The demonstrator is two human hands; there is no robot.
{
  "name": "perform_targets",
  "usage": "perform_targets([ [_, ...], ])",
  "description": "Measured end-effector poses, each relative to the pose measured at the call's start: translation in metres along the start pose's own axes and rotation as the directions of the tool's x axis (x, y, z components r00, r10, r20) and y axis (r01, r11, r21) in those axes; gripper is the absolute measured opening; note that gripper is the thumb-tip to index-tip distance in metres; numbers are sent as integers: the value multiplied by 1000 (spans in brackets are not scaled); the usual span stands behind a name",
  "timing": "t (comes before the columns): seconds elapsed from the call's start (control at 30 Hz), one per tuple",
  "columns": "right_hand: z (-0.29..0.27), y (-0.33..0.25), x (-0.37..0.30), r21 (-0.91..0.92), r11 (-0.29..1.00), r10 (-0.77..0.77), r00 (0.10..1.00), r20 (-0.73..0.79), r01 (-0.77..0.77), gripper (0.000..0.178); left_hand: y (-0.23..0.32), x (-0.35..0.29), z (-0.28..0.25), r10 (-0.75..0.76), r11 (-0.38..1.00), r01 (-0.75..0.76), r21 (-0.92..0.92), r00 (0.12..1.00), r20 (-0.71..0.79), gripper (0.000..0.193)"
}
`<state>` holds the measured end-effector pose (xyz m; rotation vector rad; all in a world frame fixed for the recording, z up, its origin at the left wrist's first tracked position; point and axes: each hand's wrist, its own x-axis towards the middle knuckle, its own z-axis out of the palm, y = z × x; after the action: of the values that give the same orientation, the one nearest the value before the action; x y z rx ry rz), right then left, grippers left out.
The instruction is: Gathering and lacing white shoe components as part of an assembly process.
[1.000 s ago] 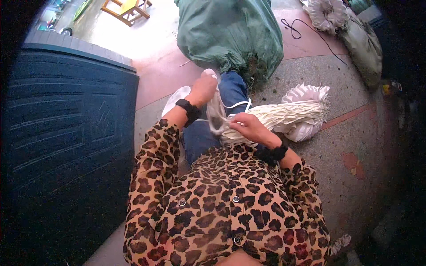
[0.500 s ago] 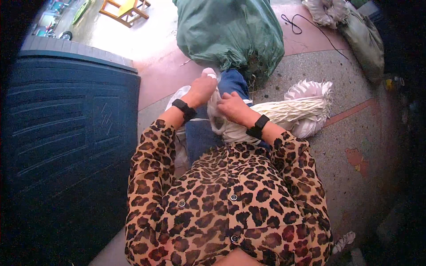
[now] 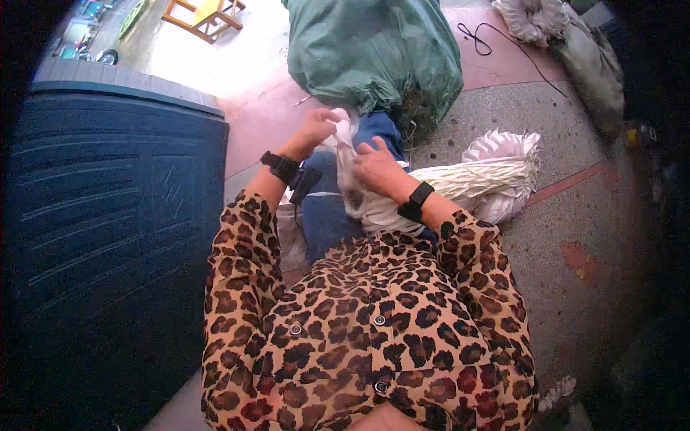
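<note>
My left hand (image 3: 316, 131) is closed, its fingers pinching the upper end of a thin white cloth strip (image 3: 345, 146). Lower and to the right, my right hand (image 3: 382, 171) has its fingers bent against the same strip; what lies under the fingertips is hidden. The strip hangs between both hands, above my jeans-clad legs (image 3: 327, 223). A thick bundle of white cloth strips (image 3: 467, 181) lies over my right thigh and reaches out to the right. Beside my left wrist is a dark object (image 3: 305, 184) whose kind I cannot make out.
A big green sack (image 3: 374, 54) stands ahead of my legs. A dark blue panelled door (image 3: 115, 215) fills the left side. To the far right lie a pale ruffled bundle (image 3: 530, 20), a grey sack (image 3: 593, 79) and a black cord (image 3: 514, 44). A yellow wooden stool (image 3: 205, 16) is far left.
My left hand has shifted a little left, and more of the white strip shows between the hands. White cloth beside the left hand has dropped from view. My right hand stays nearly in place.
</note>
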<state>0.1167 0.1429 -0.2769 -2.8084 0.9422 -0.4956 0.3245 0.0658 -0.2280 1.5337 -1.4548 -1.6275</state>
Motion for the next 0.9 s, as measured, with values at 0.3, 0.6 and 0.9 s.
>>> perform_targets([
  [0.3,7,-2,1,-48,999,30,993,118,-25,6,4,-29,-51,-73,965,28,-261,984,-162,23],
  [0.6,-205,34,-20,955,293,551,807,-213,52,16,-29,-29,-42,-94,996,92,-17,982,-165,23],
  [0.9,-363,93,-132,628,504,635,239,-735,594,16,-30,22,10,8,987,-11,162,1000,19,35],
])
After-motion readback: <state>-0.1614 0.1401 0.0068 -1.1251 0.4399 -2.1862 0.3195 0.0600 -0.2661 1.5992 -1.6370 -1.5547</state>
